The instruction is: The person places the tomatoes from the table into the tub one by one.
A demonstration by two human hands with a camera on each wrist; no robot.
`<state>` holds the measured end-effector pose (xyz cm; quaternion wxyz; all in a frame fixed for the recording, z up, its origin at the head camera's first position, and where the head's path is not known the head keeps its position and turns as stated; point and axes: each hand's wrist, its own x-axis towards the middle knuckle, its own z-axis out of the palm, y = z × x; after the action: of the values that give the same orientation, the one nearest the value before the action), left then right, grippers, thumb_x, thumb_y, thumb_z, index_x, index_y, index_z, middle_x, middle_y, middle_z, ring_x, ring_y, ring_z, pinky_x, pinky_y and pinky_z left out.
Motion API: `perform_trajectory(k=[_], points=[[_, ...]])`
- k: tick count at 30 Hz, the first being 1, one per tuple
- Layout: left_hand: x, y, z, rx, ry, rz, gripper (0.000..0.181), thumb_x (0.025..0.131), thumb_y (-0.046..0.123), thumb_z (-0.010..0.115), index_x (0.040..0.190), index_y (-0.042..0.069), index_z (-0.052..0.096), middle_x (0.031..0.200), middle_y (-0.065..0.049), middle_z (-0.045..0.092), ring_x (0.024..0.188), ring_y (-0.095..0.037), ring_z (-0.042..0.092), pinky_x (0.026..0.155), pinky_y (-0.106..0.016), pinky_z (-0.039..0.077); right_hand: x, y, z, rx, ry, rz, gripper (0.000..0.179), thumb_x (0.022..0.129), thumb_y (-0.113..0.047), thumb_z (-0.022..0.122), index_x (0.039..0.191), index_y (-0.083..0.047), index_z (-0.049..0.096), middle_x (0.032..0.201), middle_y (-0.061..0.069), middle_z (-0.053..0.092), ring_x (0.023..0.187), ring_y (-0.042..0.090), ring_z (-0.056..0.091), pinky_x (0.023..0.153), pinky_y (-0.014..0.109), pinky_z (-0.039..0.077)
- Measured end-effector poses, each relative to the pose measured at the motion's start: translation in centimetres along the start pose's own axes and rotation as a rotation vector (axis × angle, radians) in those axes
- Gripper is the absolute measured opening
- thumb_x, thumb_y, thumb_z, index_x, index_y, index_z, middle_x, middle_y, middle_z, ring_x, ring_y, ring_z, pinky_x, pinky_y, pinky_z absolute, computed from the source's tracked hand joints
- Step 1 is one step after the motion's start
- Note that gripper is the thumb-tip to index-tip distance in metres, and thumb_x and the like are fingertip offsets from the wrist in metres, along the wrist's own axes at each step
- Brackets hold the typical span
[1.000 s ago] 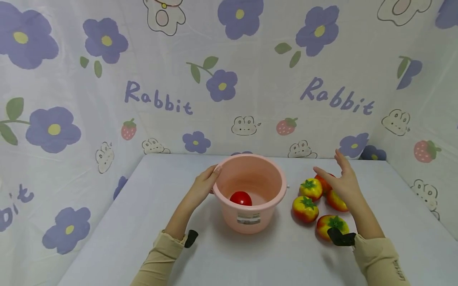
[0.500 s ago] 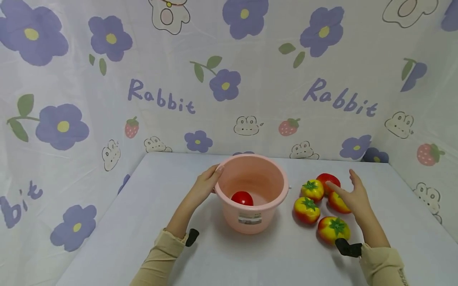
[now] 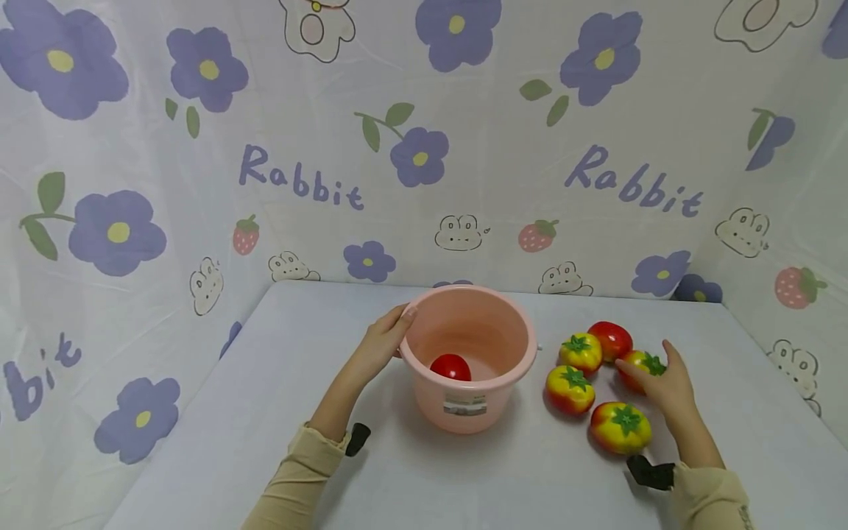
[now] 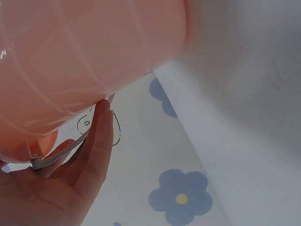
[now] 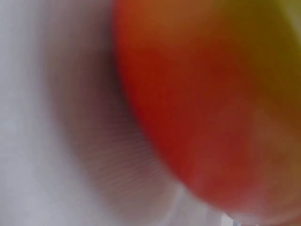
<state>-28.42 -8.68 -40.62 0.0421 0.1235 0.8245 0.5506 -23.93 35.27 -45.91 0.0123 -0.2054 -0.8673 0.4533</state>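
My left hand [image 3: 377, 346] grips the rim of a pink bucket [image 3: 424, 401], thumb over the edge and fingers against the outer wall. In the left wrist view these fingers lie beside the bucket's thin handle [image 4: 61, 155]. Inside the bucket sits a round red object [image 3: 450, 366], perhaps a tomato. My right hand [image 3: 677, 394] is at a red-and-yellow tomato [image 3: 645, 362] with a green star-shaped top, thumb and fingers spread around it; whether they touch it I cannot tell. A blurred red-and-yellow tomato [image 5: 197, 103] fills much of the right wrist view.
Left of that tomato lie two yellow-red tomatoes [image 3: 581, 353] and a red one [image 3: 610, 341]. Another tomato [image 3: 620, 428] lies in front, close to the right wrist's black camera mount [image 3: 651, 473]. A patterned cloth [image 3: 490, 147] hangs behind the white table [image 3: 265, 368].
My right hand has come down and toward me, from above the back tomatoes to the one at the right. The left hand stays on the bucket. The view has shifted slightly.
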Motion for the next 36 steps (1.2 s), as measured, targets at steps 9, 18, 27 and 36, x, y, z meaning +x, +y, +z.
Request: perform_trajectory(k=[9,18,27,36], points=[[0.1,0.0,0.0,-0.004,0.001,0.003,0.059,0.101,0.053,0.041,0.147,0.016,0.044,0.137,-0.013,0.058,0.11,-0.033,0.064,0.078,-0.036,0.06,-0.1,0.5,0.0,0.024,-0.015,0.001,0.1,0.094,-0.051,0.055,0.155,-0.008,-0.012,0.16,0.03,-0.006,0.147,0.051,0.004,0.114,0.068,0.016],[0.0,0.1,0.0,-0.002,0.004,0.01,0.059,0.1,0.053,0.042,0.146,0.015,0.045,0.135,-0.013,0.059,0.106,-0.032,0.065,0.076,-0.033,0.059,-0.4,-0.4,-0.5,0.101,0.037,-0.025,0.099,0.093,-0.053,0.055,0.156,-0.012,-0.01,0.162,0.024,-0.007,0.148,0.048,0.002,0.115,0.068,0.016],[-0.1,0.1,0.1,0.002,0.003,-0.005,0.057,0.101,0.05,0.042,0.146,0.015,0.044,0.136,-0.013,0.059,0.106,-0.032,0.065,0.076,-0.034,0.06,-1.1,-3.0,-0.9,0.138,0.035,-0.09,0.099,0.092,-0.054,0.058,0.157,-0.019,-0.008,0.164,0.02,-0.003,0.149,0.047,0.001,0.112,0.071,0.017],[0.0,0.0,0.1,0.011,0.012,-0.002,0.055,0.102,0.048,0.042,0.145,0.015,0.046,0.135,-0.014,0.06,0.106,-0.033,0.066,0.075,-0.033,0.06,-2.3,-6.8,-1.2,0.143,0.069,-0.206,0.098,0.091,-0.05,0.061,0.158,-0.022,-0.005,0.164,0.018,0.001,0.149,0.047,0.005,0.111,0.069,0.022]])
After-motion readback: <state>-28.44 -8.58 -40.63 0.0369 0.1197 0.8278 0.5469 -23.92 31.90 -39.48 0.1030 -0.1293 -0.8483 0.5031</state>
